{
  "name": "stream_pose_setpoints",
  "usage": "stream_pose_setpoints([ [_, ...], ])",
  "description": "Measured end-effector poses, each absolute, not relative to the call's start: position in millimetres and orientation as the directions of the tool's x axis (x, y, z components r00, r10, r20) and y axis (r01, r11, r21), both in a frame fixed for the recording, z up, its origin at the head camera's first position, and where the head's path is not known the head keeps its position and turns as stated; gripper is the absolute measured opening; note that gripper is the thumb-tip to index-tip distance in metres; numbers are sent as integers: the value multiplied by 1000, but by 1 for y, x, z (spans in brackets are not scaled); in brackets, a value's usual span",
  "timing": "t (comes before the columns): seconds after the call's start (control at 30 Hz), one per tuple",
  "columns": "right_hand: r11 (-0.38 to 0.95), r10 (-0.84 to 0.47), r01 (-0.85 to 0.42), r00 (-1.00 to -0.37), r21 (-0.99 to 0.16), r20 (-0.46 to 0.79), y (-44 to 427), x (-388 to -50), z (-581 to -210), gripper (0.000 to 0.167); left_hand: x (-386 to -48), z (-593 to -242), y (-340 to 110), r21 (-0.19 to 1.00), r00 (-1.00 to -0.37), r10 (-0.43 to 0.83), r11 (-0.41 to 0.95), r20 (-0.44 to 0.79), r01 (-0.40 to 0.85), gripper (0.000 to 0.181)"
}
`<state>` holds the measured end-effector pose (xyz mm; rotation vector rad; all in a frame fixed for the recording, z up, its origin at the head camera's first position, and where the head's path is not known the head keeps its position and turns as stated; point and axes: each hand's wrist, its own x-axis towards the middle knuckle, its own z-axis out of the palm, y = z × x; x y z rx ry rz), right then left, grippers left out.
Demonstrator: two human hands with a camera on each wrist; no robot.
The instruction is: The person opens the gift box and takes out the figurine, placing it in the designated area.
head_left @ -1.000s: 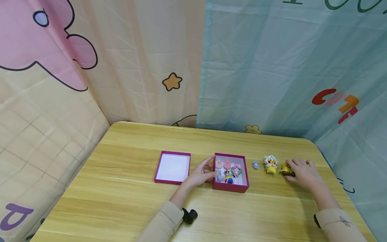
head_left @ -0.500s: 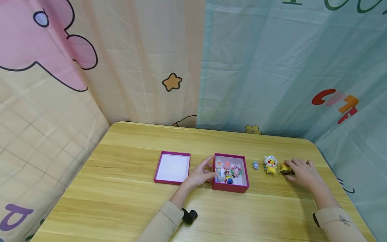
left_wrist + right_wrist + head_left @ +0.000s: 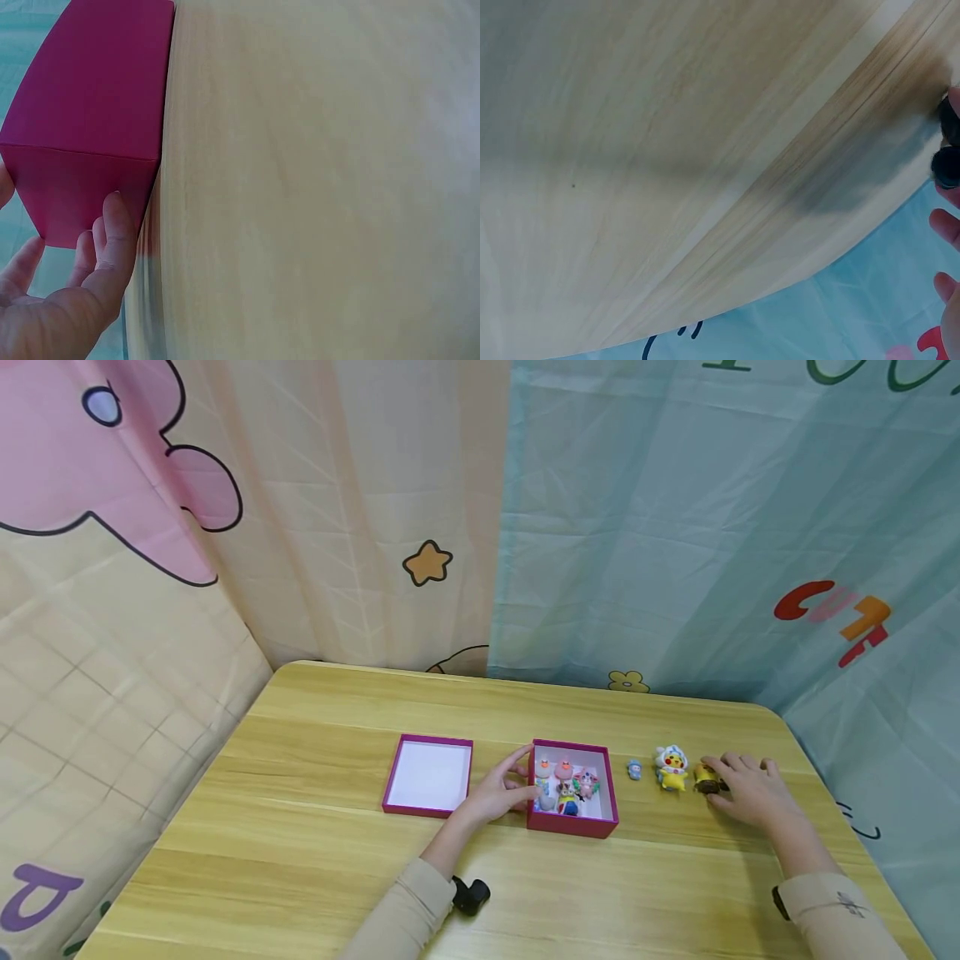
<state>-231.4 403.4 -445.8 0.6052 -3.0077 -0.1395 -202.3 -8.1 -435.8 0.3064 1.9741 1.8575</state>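
My left hand (image 3: 493, 789) holds the left wall of an open magenta box (image 3: 573, 829). Its thumb laps over the rim, while several fingers (image 3: 118, 217) lie against the outer wall in the left wrist view. Several small figurines (image 3: 567, 787) lie inside the box. At the right, my right hand (image 3: 753, 789) grips a small yellow and black toy (image 3: 705, 778) low at the table; its exact kind is unclear. Only black rounded parts (image 3: 948, 166) of it and some fingertips show at the right wrist view's edge.
A yellow figurine with a white hood (image 3: 671, 768) and a tiny blue figurine (image 3: 634, 769) stand between the box and my right hand. Left of the box lies its shallow lid (image 3: 429, 775), white inside facing up. Printed curtains (image 3: 375, 527) hang behind the wooden table (image 3: 300, 860).
The yellow and black toy has turned slightly under my right hand, and the right sleeve has shifted a little left. My left hand and the box stay put.
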Motion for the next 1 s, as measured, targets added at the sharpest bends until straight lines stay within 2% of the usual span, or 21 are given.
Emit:
stream_pose_setpoints([
  [0.47,921,-386,-381,-921,84,52,402,-231,-447,47,-218,-469,-3,989,-902,406,85,-147,-123,69],
  [0.77,921,-385,-380,-922,79,47,402,-233,-448,49,-217,-467,-4,988,-899,411,90,-151,-124,67],
  [1.0,920,-387,-383,-921,77,47,401,-234,-449,49,-209,-447,-6,989,-892,428,77,-145,-124,67],
])
